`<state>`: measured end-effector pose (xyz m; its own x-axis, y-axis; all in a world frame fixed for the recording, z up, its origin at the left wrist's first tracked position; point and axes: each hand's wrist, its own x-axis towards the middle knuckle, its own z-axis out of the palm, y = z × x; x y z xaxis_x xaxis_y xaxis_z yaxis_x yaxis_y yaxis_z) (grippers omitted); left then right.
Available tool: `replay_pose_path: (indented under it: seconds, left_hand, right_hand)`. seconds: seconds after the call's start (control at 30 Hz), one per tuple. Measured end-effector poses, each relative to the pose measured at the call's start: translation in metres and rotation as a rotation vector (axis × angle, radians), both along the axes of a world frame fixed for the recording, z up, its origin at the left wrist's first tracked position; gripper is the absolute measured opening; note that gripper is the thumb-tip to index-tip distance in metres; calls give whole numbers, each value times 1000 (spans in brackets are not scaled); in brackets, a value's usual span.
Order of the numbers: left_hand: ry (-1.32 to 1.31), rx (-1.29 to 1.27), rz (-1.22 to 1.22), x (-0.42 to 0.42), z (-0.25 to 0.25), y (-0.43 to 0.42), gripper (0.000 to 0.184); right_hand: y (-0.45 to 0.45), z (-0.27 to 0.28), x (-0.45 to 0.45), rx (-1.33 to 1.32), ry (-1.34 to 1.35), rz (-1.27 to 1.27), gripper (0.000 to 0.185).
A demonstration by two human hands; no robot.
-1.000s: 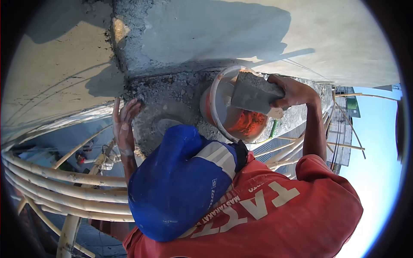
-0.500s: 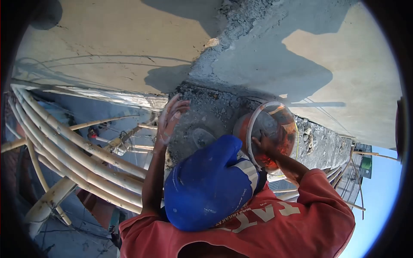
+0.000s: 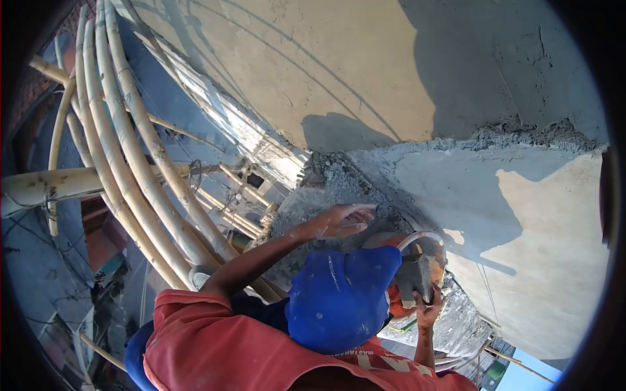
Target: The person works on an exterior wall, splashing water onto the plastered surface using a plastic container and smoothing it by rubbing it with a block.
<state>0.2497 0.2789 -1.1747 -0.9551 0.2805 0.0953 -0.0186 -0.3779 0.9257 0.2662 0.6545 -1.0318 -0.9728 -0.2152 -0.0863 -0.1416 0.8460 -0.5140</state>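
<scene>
Outdoor building site: bamboo poles (image 3: 151, 140), a plastered wall (image 3: 352, 72), raw mortar (image 3: 548, 133), a bucket (image 3: 422, 235).

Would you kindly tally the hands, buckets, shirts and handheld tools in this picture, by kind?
Left hand and right hand: 2 hands
Bucket: 1
Red shirt: 1
Grey tool: 1
Total: 5

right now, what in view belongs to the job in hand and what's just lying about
Likely in the job:
grey piece, gripped
bucket, right by it

Apparently just about:
bamboo poles, untouched
rubble, at the wall's foot
</scene>
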Motion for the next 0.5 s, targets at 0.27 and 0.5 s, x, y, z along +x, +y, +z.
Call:
replay_pose_path:
  seconds: [0.27, 0.5]
  left_hand:
    - [133, 336, 90, -12, 38, 16, 86]
    - [41, 438, 611, 23, 42, -59, 108]
  right_hand:
    - [-108, 36, -70, -771, -328, -126, 68]
    - [-331, 1, -98, -859, -1089, -44, 57]
